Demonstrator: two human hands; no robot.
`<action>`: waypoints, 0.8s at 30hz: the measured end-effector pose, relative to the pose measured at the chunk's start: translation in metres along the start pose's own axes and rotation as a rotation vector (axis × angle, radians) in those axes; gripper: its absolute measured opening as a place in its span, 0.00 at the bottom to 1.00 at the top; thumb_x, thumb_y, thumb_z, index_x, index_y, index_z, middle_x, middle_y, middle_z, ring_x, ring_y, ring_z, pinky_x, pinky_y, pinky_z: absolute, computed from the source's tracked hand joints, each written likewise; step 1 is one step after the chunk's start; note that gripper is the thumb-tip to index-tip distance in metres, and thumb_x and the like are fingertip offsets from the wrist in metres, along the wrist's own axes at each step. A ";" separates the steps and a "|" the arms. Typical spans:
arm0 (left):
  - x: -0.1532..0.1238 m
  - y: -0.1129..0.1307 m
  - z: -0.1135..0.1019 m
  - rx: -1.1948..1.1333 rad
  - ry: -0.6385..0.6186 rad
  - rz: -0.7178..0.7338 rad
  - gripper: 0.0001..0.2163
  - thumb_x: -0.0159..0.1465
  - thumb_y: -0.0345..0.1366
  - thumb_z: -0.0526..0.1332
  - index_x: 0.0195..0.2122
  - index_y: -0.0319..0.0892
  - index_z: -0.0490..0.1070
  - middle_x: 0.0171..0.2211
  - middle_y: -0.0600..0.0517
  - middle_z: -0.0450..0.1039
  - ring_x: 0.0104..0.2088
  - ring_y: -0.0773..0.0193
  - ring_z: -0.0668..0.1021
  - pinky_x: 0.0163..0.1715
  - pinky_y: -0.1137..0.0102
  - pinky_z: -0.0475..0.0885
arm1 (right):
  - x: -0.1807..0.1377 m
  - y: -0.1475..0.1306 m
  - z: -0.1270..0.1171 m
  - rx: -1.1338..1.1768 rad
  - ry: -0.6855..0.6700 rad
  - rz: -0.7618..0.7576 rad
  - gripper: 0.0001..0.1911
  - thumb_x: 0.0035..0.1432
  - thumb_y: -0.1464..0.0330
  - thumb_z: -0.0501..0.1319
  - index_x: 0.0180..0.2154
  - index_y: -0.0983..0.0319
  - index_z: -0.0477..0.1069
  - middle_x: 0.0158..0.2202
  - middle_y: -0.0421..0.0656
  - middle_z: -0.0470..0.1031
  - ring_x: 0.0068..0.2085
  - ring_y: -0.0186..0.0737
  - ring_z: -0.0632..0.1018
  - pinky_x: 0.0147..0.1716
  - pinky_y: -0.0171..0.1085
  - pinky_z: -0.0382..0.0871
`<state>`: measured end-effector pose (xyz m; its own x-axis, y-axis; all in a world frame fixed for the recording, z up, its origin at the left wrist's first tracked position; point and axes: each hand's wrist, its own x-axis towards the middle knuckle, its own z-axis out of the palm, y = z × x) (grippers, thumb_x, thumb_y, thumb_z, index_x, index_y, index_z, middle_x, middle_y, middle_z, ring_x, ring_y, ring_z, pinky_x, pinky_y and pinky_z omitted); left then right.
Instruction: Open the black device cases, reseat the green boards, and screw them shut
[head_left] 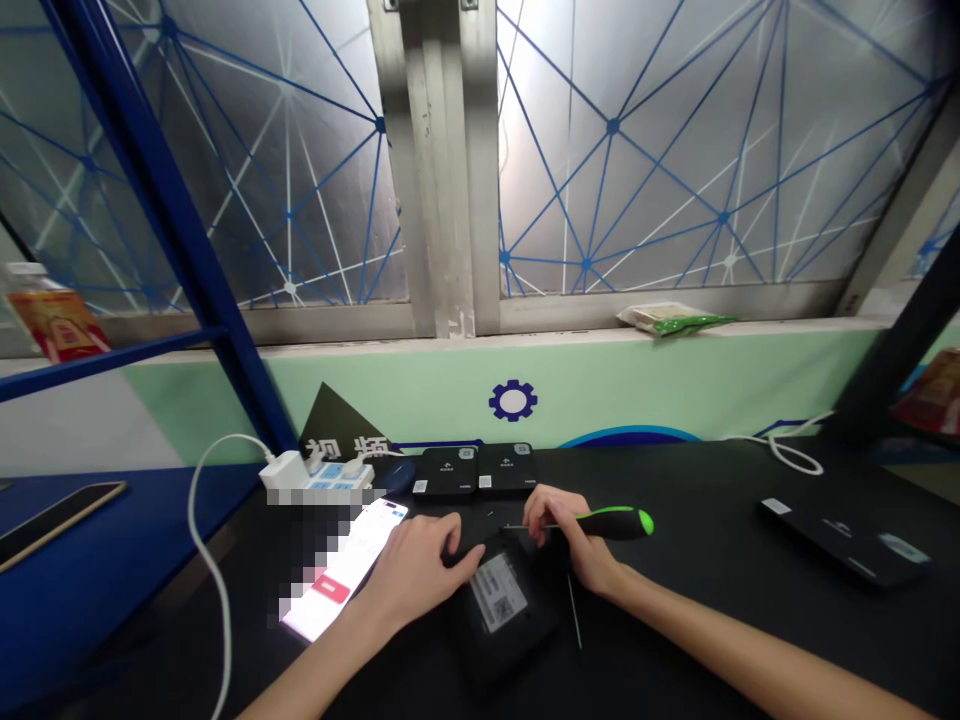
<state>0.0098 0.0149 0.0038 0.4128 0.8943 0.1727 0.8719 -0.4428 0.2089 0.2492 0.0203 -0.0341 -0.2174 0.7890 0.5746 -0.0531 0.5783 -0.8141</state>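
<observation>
A black box-shaped device with a white printed label lies on the dark table, its label side up. My left hand grips its upper left corner, with the thumb on top. My right hand is closed around a screwdriver with a black and green handle. The screwdriver lies nearly level, its shaft pointing left and its tip at the device's far edge. A thin metal rod shows below my right hand, its upper end hidden.
Two black boxes sit side by side behind the device. A lit phone lies by my left forearm, near a power strip with a white charger and cable. Another black box is at the right.
</observation>
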 end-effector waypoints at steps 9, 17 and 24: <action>-0.001 0.005 0.000 -0.027 -0.065 0.115 0.10 0.65 0.46 0.58 0.33 0.47 0.68 0.20 0.58 0.67 0.23 0.63 0.72 0.24 0.70 0.55 | 0.000 0.008 -0.001 0.118 0.061 0.079 0.29 0.70 0.52 0.50 0.24 0.63 0.70 0.26 0.43 0.69 0.25 0.36 0.70 0.24 0.35 0.67; 0.001 0.000 0.002 -0.022 -0.037 0.117 0.09 0.68 0.37 0.52 0.44 0.48 0.70 0.24 0.56 0.72 0.27 0.59 0.76 0.27 0.70 0.59 | -0.001 0.012 -0.002 0.190 0.136 0.114 0.29 0.68 0.52 0.51 0.22 0.63 0.70 0.22 0.42 0.69 0.21 0.35 0.70 0.21 0.35 0.65; -0.002 0.005 0.007 -0.003 0.037 0.032 0.09 0.69 0.34 0.50 0.41 0.46 0.69 0.33 0.51 0.77 0.32 0.57 0.78 0.30 0.67 0.64 | 0.002 0.012 -0.001 0.328 0.211 0.155 0.26 0.66 0.54 0.55 0.21 0.62 0.68 0.22 0.41 0.71 0.18 0.34 0.70 0.18 0.34 0.63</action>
<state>0.0155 0.0116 -0.0020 0.4306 0.8766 0.2150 0.8575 -0.4717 0.2057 0.2488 0.0291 -0.0429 -0.0443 0.9066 0.4196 -0.3506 0.3792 -0.8564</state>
